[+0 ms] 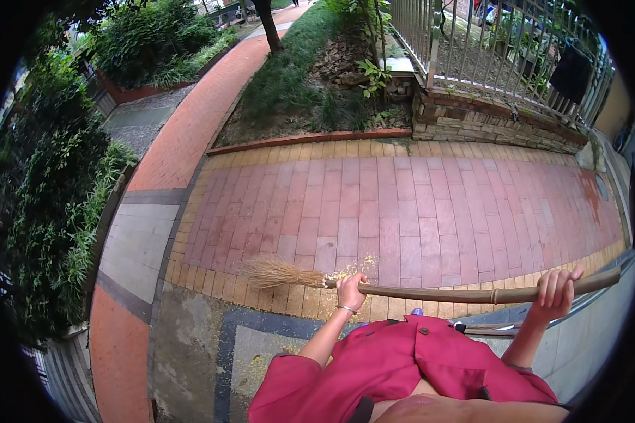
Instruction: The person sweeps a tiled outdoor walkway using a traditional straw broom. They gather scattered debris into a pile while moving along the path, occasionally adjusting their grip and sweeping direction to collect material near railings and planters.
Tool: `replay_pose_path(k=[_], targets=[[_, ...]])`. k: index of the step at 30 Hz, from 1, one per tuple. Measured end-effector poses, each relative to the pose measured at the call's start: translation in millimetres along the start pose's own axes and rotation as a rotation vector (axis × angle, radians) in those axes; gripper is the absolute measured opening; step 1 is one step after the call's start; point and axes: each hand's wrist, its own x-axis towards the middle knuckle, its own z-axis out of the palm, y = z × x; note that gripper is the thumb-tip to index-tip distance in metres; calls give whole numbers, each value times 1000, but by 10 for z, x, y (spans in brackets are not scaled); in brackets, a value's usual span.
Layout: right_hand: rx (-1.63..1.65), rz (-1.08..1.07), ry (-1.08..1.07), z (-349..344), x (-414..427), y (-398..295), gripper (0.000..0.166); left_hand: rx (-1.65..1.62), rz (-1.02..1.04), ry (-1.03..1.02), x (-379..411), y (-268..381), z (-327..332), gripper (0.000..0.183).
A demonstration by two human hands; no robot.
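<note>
A broom with a bamboo handle (439, 294) lies across the view in front of my body, its straw bristle head (278, 272) pointing left over the edge of the paving. Near the bristles, my left hand (351, 292) is closed around the lower end of the handle; a bracelet sits on that wrist. My right hand (556, 293) grips the thick upper part of the handle at the right. Small yellow bits (368, 260) are scattered on the bricks just beyond my left hand, and more lie on the ground at lower left. Whether the bristles touch the ground, I cannot tell.
Pink brick paving (349, 211) with a yellow brick border spreads ahead. Beyond it are a planted bed with a red curb (307, 138) and a low stone wall (487, 119) topped by a metal fence (487, 47). An orange brick path (206, 100) runs away at the left beside dense bushes (47, 211).
</note>
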Motion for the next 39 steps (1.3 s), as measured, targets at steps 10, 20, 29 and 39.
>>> replay_pose_path(k=[10, 20, 29, 39], targets=[[-1, 39, -201, 499, -134, 178, 11, -57, -27, -85, -275, -273, 29, 12], [0, 45, -107, 437, -343, 28, 9, -77, 43, -106, -369, -300, 74, 11], [5, 24, -102, 449, -389, 25, 9, -65, 25, -133, -400, -349, 69, 11], [3, 16, -113, 557, -361, 37, 8, -65, 8, -178, -391, -336, 18, 9]])
